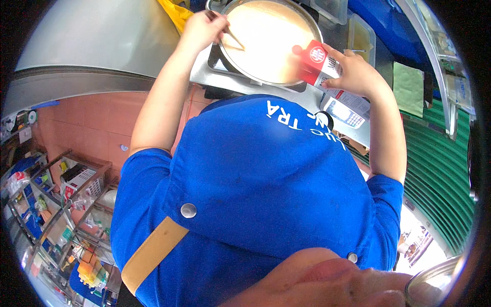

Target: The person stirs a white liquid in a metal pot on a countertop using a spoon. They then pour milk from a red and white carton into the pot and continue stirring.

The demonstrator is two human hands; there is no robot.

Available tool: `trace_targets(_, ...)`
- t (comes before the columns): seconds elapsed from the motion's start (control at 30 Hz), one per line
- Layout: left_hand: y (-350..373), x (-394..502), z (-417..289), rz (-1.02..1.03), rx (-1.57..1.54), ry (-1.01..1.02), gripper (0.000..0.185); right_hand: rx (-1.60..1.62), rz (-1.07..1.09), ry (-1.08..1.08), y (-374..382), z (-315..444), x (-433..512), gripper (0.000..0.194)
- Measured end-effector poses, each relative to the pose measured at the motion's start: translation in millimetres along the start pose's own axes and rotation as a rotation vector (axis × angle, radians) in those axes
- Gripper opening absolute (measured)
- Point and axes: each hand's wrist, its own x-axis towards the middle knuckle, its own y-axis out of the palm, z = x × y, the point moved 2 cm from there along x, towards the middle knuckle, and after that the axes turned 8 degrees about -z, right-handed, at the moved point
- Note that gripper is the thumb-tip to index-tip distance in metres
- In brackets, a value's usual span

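A wide metal pan (234, 63) of pale, creamy liquid (268, 34) sits on a tabletop stove (220, 65). My left hand (205, 28) grips a thin stirring utensil (234, 38) at the pan's left side. The utensil's lower end is in the liquid, so its head is hidden. My right hand (353, 73) holds a red and white milk carton (320, 63), with the thumb on the near side and fingers on the far side. Tilted, the carton has its red top over the pan's right rim. Glare hides whether milk is flowing out.
Right of the pan stand clear plastic containers (362, 36). A device with a keypad (347, 114) lies on the metal counter (276, 91) near my apron (268, 172). Yellow plastic (174, 15) is at the pan's left. Crowded shelves (73, 215) stand at lower left, a green corrugated panel (433, 169) at right.
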Motion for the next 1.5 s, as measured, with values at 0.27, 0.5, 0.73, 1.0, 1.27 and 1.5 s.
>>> trace_targets(0.27,13,-4,-1,0.131,-0.017,0.01,0.027,-0.016,0.001,-0.012,-1,-1,0,0.098)
trace_targets(0.5,-1,-3,2,-0.186,0.005,0.018,0.025,-0.016,-0.028,-0.009,-1,0,0,0.097)
trace_targets(0.73,-13,4,13,-0.169,0.062,-0.029,0.028,0.004,-0.032,-0.039,-3,-2,0,0.094)
trace_targets(1.0,-1,4,7,-0.107,0.055,0.014,0.029,0.005,-0.016,-0.047,-2,-6,-1,0.092)
trace_targets(1.27,22,9,0,0.022,-0.012,-0.015,0.029,-0.018,0.004,-0.048,-4,-4,-1,0.091)
trace_targets(1.5,27,21,21,-0.229,-0.016,0.115,0.027,0.062,0.05,0.011,-6,-2,-5,0.087)
